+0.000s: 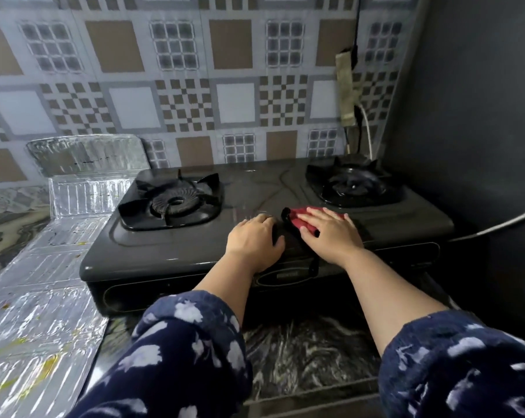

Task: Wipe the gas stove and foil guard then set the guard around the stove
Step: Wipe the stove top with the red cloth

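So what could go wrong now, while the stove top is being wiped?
1. The red cloth under the right hand lies close to the right burner and might snag on its pan-support prongs.
2. The foil guard lies flat left of the stove, carrying yellow stains; a sweeping sleeve could crumple it or pick up grime.

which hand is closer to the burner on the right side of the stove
Right. The right hand lies on the red cloth just in front of that burner; the left hand rests farther left, mid-stove.
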Motion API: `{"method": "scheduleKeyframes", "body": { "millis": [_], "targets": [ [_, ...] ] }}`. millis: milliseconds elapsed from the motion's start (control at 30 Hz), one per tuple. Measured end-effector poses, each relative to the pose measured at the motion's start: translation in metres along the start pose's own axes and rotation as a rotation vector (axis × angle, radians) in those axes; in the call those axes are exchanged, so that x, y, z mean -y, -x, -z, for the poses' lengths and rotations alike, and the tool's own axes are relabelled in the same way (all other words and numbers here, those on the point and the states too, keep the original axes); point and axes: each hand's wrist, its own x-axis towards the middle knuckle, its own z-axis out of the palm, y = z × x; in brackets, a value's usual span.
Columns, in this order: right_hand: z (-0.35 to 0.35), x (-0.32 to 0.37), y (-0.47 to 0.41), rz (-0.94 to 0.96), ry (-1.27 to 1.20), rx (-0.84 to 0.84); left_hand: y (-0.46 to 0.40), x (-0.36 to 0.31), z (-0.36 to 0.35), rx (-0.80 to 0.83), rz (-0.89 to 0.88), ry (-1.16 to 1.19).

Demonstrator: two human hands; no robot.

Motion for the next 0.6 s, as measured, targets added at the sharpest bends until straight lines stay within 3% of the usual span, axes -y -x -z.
{"method": "scheduleKeyframes", "body": {
  "millis": [467,600],
  "targets": [
    [0.03,-0.114,0.003,-0.115,-0.016,-0.087,-0.045,-0.082,-0.021,0.045,-0.079,-0.026],
    [0.042,-0.15,0.007,-0.18,-0.017,-0.119,-0.047,-0.086,-0.027,-0.006,-0.061,-0.049]
  ]
}}
